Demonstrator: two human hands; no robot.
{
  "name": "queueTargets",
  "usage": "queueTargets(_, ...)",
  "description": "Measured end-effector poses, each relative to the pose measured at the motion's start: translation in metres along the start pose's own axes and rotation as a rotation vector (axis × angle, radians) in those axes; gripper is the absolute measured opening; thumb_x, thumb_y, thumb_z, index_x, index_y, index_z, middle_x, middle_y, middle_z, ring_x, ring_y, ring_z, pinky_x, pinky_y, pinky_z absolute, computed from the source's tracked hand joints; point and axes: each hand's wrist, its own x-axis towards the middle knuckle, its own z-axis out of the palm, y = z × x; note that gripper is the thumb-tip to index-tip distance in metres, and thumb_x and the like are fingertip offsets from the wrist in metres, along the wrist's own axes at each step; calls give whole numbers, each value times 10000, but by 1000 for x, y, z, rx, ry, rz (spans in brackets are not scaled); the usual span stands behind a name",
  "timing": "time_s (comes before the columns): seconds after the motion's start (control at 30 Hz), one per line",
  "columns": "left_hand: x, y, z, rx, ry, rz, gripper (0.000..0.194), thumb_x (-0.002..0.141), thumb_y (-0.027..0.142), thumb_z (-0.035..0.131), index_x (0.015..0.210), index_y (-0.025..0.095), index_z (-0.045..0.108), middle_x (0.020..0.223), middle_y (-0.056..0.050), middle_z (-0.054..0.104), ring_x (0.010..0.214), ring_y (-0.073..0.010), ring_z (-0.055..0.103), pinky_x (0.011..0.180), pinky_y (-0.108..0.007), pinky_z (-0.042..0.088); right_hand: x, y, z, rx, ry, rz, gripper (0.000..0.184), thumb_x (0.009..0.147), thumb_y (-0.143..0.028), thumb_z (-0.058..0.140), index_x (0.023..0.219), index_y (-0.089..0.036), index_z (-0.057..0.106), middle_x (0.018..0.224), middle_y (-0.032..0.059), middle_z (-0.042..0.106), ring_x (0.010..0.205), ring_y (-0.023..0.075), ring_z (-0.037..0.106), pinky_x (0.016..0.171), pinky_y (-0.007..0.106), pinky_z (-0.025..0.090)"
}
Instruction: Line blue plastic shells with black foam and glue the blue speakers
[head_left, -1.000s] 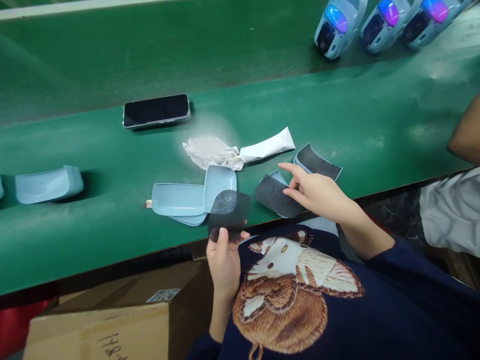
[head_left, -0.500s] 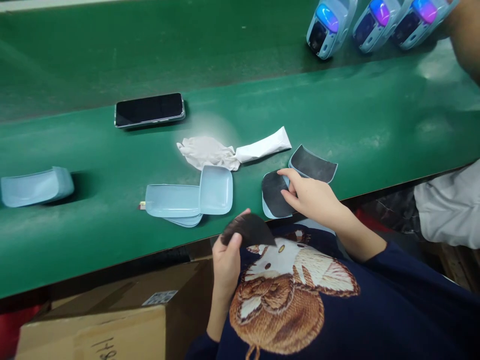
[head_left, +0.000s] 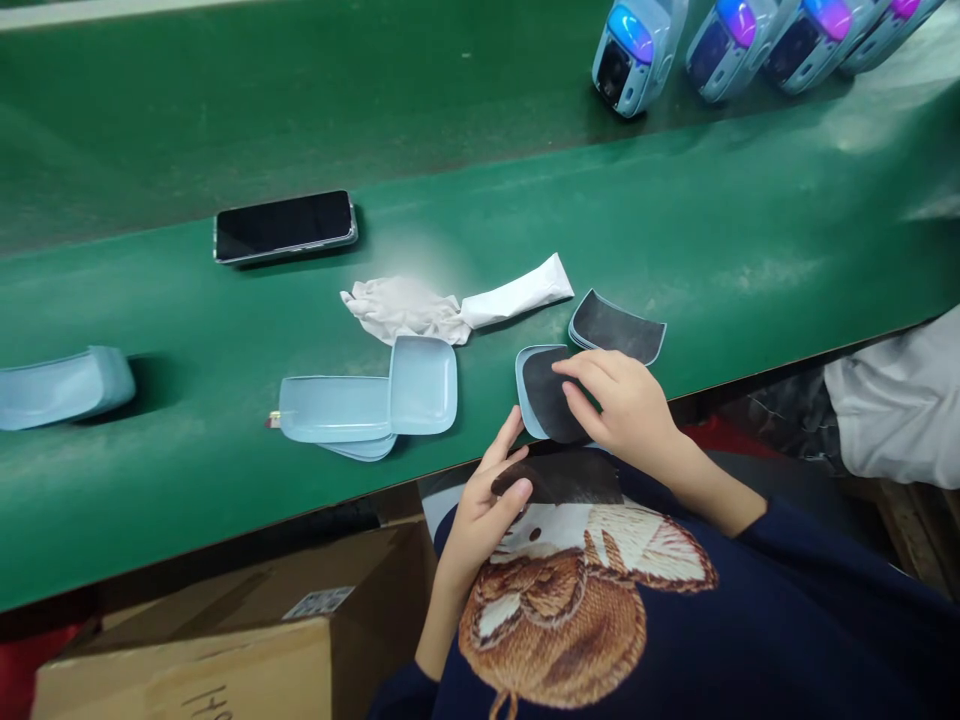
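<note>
My left hand [head_left: 484, 505] holds a thin black sheet [head_left: 562, 475] by its left end, in front of my shirt near the table's edge. Its index finger reaches up beside a light-blue curved cover [head_left: 527, 412]. Another black sheet [head_left: 547, 395] lies on that cover, askew, so a blue strip shows along the left. Over this sheet, my right hand [head_left: 626, 405] has its index fingertip on the black surface, thumb apart from it. Just behind are stacked blue covers with a black-lined top one [head_left: 619, 325], partly hidden by the right hand.
Left of my hands lie blue covers [head_left: 334, 408] and a square one [head_left: 424, 385]. Behind them are a crumpled white glove [head_left: 401, 308] and a white tube [head_left: 517, 295]. A phone [head_left: 285, 225] and lit blue devices [head_left: 630, 60] stand farther back. A cardboard box [head_left: 225, 630] is below the table.
My left hand has moved up and right with its black sheet, its index finger now by the cover. The sheet under my right hand has shifted rightward. A co-worker's arm has left the upper right.
</note>
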Motion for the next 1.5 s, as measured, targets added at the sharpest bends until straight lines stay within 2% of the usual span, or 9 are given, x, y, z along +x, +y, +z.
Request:
queueTargets(0.2,0,-4,-3,26,-98,80,380,980,295,605,1346,378,664,1634,12,380,1498,-277,381,1182,-396,417,-15,3,10,-39,-111,-129,361,1073,-343,415,1247,-151,667,1377,76,653,1279,279,609,1103,517,421)
queueTargets(0.47,-3,-6,-5,3,-185,53,247,980,286,608,1163,336,767,1641,18,339,1464,-273,439,1182,-393,418,-20,4,16,-100,-220,-209,524,1082,-480,324,1410,-151,566,1510,99,526,1412,320,473,1154,629,342)
queueTargets(0.7,-2,-8,-8,30,-245,70,199,971,264,619,1067,289,791,1646,-3,294,1456,-291,440,1187,-377,409,-27,-3,20,-178,-202,-196,581,1059,-558,345,1453,-169,523,1545,97,485,1440,306,429,1220,642,197)
queueTargets(1.0,-3,-8,-7,24,-312,21,192,964,300,623,997,221,794,1678,-51,231,1466,-358,402,1210,-444,368,-26,-8,26,-170,-207,-177,612,1051,-578,342,1473,-167,510,1544,104,483,1421,307,447,1203,643,253)
queueTargets(1.2,0,-4,-6,53,-385,34,171,953,286,634,959,225,794,1627,-77,402,1445,-342,456,1186,-438,401,-23,-4,25,-138,-263,-207,567,1042,-538,431,1477,-182,501,1547,99,478,1428,319,444,1196,698,235)
queueTargets(1.27,-1,0,-10,104,-347,53,170,954,276,633,993,231,792,1536,-101,531,1334,-320,582,1129,-428,463,-21,-1,23,-129,-270,-246,541,1037,-515,466,1464,-186,516,1539,104,490,1424,322,451,1186,715,238)
queueTargets(1.33,-3,5,-15,125,-221,87,174,959,271,623,1018,242,783,1465,-101,599,1155,-271,681,1036,-401,528,-19,3,21,-127,-274,-286,510,1033,-478,501,1453,-190,527,1527,104,506,1418,321,460,1179,718,254)
queueTargets(1.43,-2,16,-17,120,-4,101,168,963,272,612,978,244,777,1588,-73,453,1069,-225,680,977,-377,548,-17,6,19,-130,-259,-325,437,1038,-376,526,1437,-198,539,1514,86,525,1403,301,482,1189,697,259)
queueTargets(1.5,4,23,-15,147,32,63,167,955,286,627,928,231,783,1685,-39,283,1147,-245,658,1020,-390,527,-17,7,18,-135,-220,-341,394,1047,-316,507,1419,-195,551,1503,76,537,1385,292,504,1196,690,252)
